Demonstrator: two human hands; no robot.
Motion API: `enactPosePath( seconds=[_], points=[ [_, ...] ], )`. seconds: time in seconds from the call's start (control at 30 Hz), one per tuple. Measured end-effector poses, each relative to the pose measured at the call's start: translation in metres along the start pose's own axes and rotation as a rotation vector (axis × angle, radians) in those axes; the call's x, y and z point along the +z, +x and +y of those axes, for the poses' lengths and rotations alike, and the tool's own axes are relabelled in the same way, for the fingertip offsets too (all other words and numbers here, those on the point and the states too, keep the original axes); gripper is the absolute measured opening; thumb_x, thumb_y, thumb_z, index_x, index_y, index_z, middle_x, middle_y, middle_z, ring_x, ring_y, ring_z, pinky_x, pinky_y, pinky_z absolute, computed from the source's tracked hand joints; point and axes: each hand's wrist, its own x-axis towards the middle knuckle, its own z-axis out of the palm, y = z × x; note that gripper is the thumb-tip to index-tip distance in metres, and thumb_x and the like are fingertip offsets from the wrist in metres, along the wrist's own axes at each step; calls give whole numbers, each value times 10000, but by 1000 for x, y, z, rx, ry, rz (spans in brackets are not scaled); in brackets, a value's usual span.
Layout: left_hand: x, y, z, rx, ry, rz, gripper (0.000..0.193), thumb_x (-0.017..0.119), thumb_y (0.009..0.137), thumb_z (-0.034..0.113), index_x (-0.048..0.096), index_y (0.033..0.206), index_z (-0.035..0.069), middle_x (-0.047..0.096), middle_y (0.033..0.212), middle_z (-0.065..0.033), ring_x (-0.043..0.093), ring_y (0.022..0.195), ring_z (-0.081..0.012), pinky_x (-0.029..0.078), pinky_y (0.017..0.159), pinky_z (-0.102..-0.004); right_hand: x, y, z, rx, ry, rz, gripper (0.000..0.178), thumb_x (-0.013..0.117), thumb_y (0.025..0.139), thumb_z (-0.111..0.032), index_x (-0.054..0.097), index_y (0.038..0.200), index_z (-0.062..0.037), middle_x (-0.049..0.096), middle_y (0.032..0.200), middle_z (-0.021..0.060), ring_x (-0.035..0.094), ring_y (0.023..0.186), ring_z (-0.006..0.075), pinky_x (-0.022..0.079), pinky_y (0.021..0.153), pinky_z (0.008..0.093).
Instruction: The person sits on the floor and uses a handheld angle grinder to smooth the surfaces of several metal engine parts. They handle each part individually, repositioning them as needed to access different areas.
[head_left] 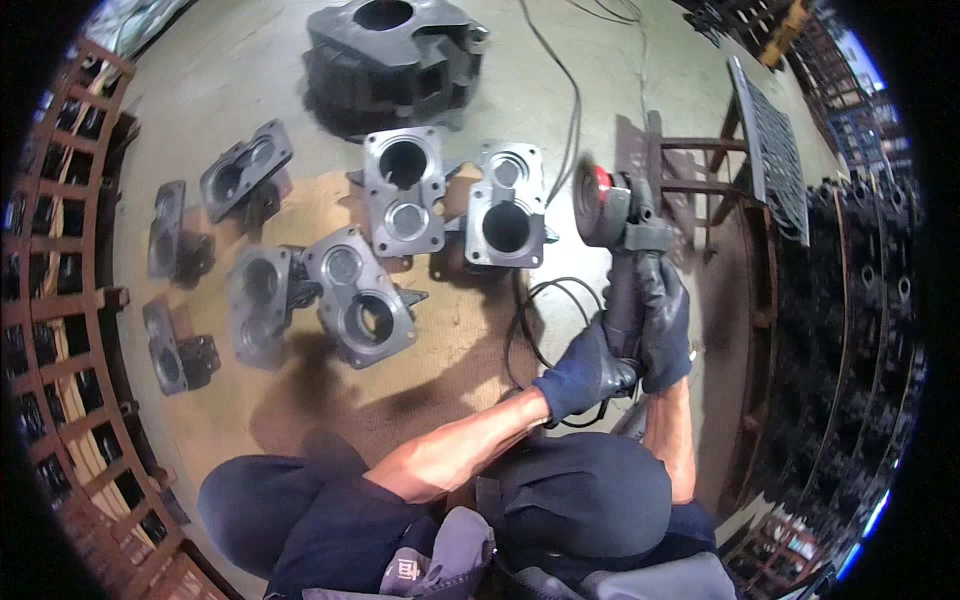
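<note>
Where the grip is taken, both gloved hands are closed around the angle grinder [622, 235]: the left hand [588, 370] low on its body, the right hand [664, 322] just above. Held right of centre, the tool is judged heavy, rigid and best gripped by its barrel. Its disc is seen edge-on, the cable [540, 330] partly hidden. Grey metal castings [505, 205] lie on the floor [250, 80], apart.

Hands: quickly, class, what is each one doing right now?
Left hand: closed around the grinder handle, lower down.
Right hand: closed around the same handle, higher up.
</note>
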Motion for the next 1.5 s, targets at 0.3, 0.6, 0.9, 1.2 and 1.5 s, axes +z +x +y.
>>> enactPosePath(
  seconds=[0.3, 0.6, 0.9, 1.2, 1.5],
  points=[
    [4, -11, 0, 17, -195, -179, 398, 791, 794, 111, 602, 1141, 57, 647, 1001, -2, 582, 927, -113, 504, 824, -314, -11, -11, -24, 344, 356, -280, 684, 702, 872, -547, 599, 1258, 8, 707, 1038, 141, 700, 877, 227, 585, 761, 364],
    [39, -4, -20, -263, -373, -182, 236, 712, 868, 72, 671, 1096, 25, 708, 828, -82, 668, 738, -158, 546, 692, -310, -7, -13, -29, 187, -637, -277, 438, 770, 701, -163, 646, 1088, 1, 712, 869, 103, 651, 754, 154, 537, 705, 334],
    [29, -4, -4, -127, -124, -146, 355, 685, 895, -10, 618, 1241, 36, 671, 1213, -90, 605, 1096, -169, 495, 977, -342, 4, -13, -28, 116, -765, -272, 490, 774, 694, -194, 609, 1084, 52, 722, 938, 212, 709, 850, 272, 551, 796, 376],
    [37, 11, -49, 7, -283, -121, 384, 603, 954, -5, 556, 1333, 30, 610, 1331, -126, 557, 1224, -193, 448, 1081, -373, 15, 0, -32, 6, -874, -378, 507, 741, 684, -215, 619, 1097, 52, 716, 906, 260, 723, 884, 395, 561, 800, 434],
    [25, 7, -27, -8, -437, -128, 388, 585, 967, 3, 535, 1351, 14, 586, 1370, -123, 553, 1242, -200, 439, 1097, -367, 22, 9, -41, -4, -928, -436, 512, 735, 683, -205, 608, 1092, 76, 714, 920, 265, 718, 884, 402, 562, 804, 436]
  ],
)
